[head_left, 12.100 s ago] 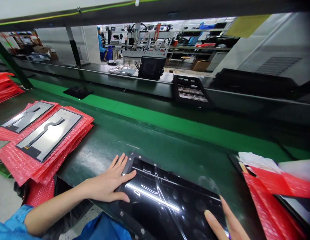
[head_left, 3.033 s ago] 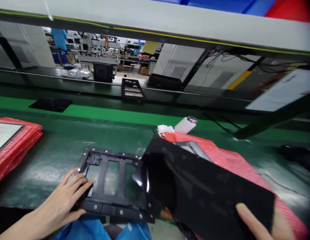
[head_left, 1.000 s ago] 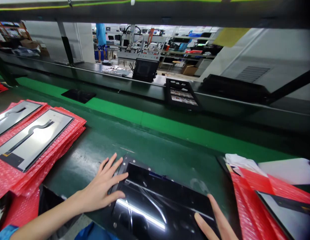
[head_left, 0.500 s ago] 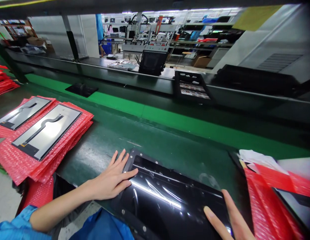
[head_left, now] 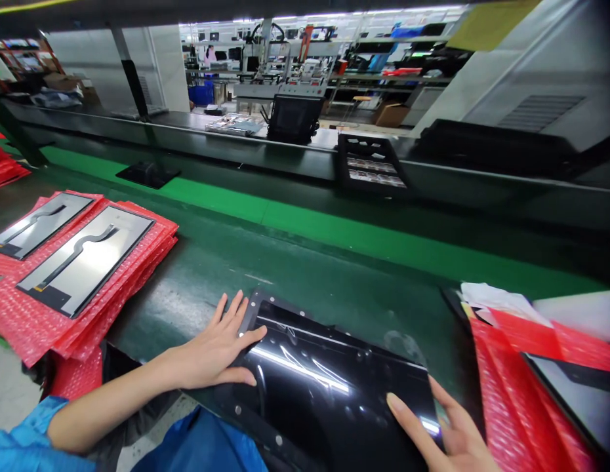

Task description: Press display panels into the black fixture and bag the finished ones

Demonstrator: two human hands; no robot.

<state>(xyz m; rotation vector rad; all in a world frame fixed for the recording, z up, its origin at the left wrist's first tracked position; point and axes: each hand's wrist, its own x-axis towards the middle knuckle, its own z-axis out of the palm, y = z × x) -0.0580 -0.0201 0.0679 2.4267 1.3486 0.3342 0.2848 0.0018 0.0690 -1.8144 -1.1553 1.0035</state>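
Note:
A glossy black panel (head_left: 329,393) lies over a dark fixture (head_left: 246,426) with small round metal dots along its rim, at the front edge of the green bench. My left hand (head_left: 211,351) rests with spread fingers on the left end of the fixture and panel. At the panel's right end, my right hand (head_left: 447,426) has its thumb on the glossy face and its fingers at the far right edge, gripping it. The panel's right end sits slightly askew to the fixture, and its near edge runs out of view.
Silver-backed screens (head_left: 86,259) with ribbon cables lie on pink bubble bags (head_left: 132,288) at left. More red bags (head_left: 511,387) and another screen (head_left: 580,400) are at right. A raised ledge (head_left: 305,157) behind holds a black tray (head_left: 371,164).
My right hand has closed round the panel's right end, with more of the hand now visible. My left thumb has spread lower. The whole view has shifted slightly.

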